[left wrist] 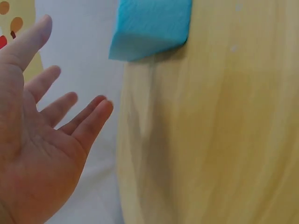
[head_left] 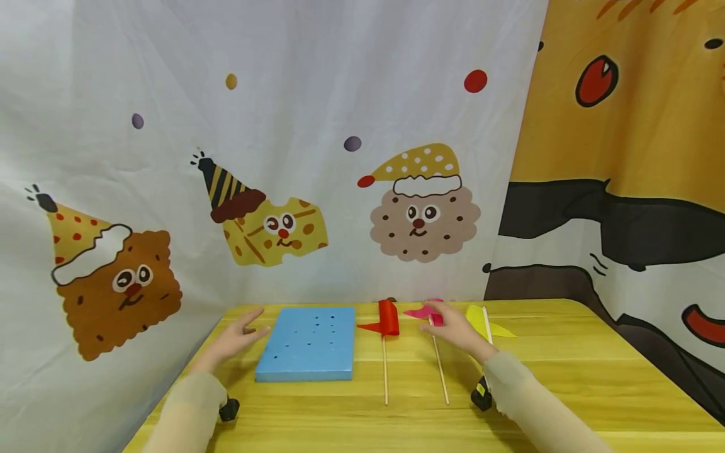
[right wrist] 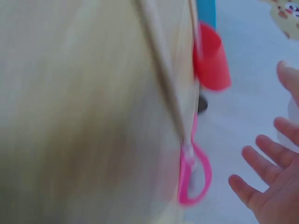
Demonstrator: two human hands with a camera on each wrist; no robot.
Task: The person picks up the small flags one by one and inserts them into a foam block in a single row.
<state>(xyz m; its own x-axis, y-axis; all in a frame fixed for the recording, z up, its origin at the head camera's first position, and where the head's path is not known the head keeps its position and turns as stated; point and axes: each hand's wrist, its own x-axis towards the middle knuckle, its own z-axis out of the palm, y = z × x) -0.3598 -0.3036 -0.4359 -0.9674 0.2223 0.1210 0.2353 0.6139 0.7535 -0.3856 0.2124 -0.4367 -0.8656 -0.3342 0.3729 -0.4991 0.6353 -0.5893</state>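
"How were the fingers of the left hand (head_left: 233, 341) held?"

"They were spread and loosely bent, with palm and fingertips shown apart from everything in the left wrist view. Just to their right, the blue board (head_left: 308, 349) was laid flat on the bench (head_left: 308, 415), its upper face dotted with small holes."

"And those of the right hand (head_left: 454, 328)?"

"They too were spread, and directed leftward in the head view. The pink flag (head_left: 420, 313) was partly covered by them there, but in the right wrist view a gap was seen between."

"Which way was it pointed?"

"Its long axis was given by the stick, which was run from the cloth at those fingers toward the near side, slanted slightly rightward. The pink tip was turned left, past the fingertips."

"Was anything else seen around them?"

"Left of the right fingers, the red flag (head_left: 388, 318) was laid with its stick running almost straight toward the viewer and its tip turned left. To their right, the yellow flag (head_left: 477, 319) was partly hidden by the wrist, its tip turned right."
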